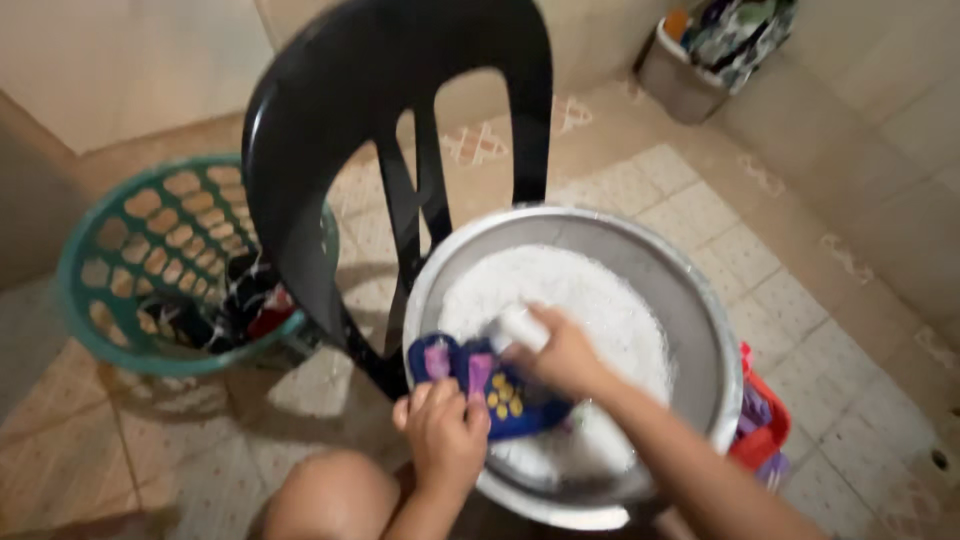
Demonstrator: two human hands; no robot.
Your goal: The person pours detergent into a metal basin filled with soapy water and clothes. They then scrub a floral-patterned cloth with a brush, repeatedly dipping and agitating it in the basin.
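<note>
Both hands — left (443, 432), right (562, 355) — grip a blue garment (490, 390) over the sudsy basin (700, 300).

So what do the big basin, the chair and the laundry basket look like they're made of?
Basin: probably metal, grey with a dull sheen on rim and wall. Chair: looks like moulded black plastic, glossy, one piece. Basket: apparently green plastic, with a moulded lattice of holes.

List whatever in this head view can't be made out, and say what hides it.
- Blue cloth: its kind is unclear; the left hand and right hand cover parts, and motion blurs it.
- Metal basin: foam hides what lies under the water.
- Green basket: the black chair hides its right side.
- Red container: mostly behind the basin.
- Corner bin: cut off by the top edge.
</note>
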